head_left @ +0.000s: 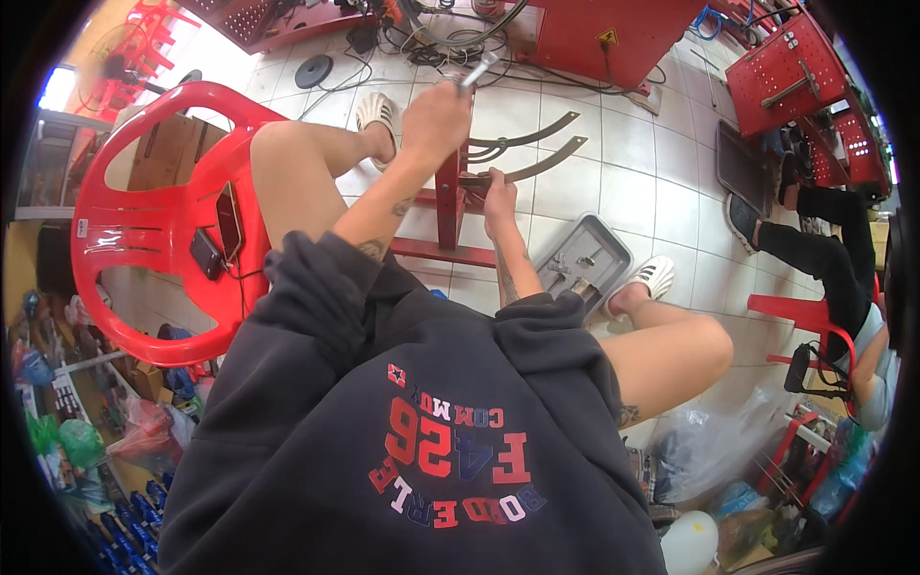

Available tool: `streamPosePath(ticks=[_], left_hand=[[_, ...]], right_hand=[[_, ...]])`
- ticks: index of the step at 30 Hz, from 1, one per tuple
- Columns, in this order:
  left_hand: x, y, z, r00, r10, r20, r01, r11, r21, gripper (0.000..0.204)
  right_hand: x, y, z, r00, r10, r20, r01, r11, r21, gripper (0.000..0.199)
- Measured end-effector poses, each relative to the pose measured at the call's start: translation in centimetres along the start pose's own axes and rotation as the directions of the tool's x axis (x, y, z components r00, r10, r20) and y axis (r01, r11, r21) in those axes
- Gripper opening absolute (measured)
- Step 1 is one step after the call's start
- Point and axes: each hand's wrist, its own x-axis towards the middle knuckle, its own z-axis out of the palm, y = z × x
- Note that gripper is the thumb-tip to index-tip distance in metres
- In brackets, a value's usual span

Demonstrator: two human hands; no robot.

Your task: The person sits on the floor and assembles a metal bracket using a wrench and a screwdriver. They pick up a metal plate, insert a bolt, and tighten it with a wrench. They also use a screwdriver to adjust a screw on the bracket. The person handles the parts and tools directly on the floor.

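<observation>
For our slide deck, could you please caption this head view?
Seated person's left hand grips a metal tool while the right hand steadies curved metal strips on a red stand.

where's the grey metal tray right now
In the head view the grey metal tray lies on the tiled floor, right of the red stand, just beyond the person's right foot in a white shoe.
</observation>
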Motion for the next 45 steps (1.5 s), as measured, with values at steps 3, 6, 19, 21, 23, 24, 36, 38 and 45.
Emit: streamPosePath(ticks=[3, 6, 19, 21, 23, 24, 36, 38, 45], left_hand=[[-1.2, 0.4, 1.2, 0.96, 0.274, -0.057, -0.251, 0.932, 0.263, 0.015], [-1.3, -1.2, 1.7, 0.917, 0.398, -0.021, -0.374, 0.878, 0.299, 0.014], [-3.6, -1.5, 0.6, 0.94, 0.224, 0.257, -0.263, 0.957, 0.125, 0.017], [-4.6, -1.7, 0.7, 0.947, 0.25, 0.202, -0.269, 0.96, 0.074, 0.018], [-5.7, -1.7, 0.8, 0.939, 0.245, 0.241, -0.271, 0.959, 0.079, 0.018], [-6.1, -1.7, 0.7, 0.936, 0.241, 0.256, -0.27, 0.959, 0.083, 0.017], [-12.5, -2.6, -0.6, 0.93, 0.257, 0.264, -0.289, 0.953, 0.09, 0.016], [-13.9, -3.0, -0.6, 0.929, 0.286, 0.235, -0.31, 0.948, 0.068, 0.015], [-16.9, -4.3, -0.2, 0.878, 0.328, 0.35, -0.356, 0.934, 0.018, 0.012]], right_hand=[[-0.6, -0.3, -0.9, 0.996, -0.009, -0.093, -0.012, 0.976, -0.218, 0.034], [-1.8, -1.9, -1.4, 0.992, 0.004, -0.129, -0.062, 0.891, -0.45, 0.035], [-8.0, -11.9, 4.8, 0.964, 0.025, 0.266, 0.198, -0.737, -0.646, 0.033], [-6.7, -10.4, 3.7, 0.979, 0.195, 0.051, 0.189, -0.799, -0.571, 0.026], [-5.3, -8.1, 1.8, 0.981, 0.182, 0.071, 0.191, -0.811, -0.554, 0.019], [-4.5, -7.2, 1.1, 0.977, 0.192, 0.092, 0.21, -0.8, -0.563, 0.023], [-8.2, -2.6, -1.6, 0.972, 0.154, 0.18, 0.236, -0.69, -0.685, 0.02], [-8.7, -2.1, -1.5, 0.977, 0.163, 0.14, 0.214, -0.671, -0.71, 0.02], [-9.6, -0.2, -1.8, 0.968, 0.209, -0.141, 0.006, -0.579, -0.815, 0.026]])
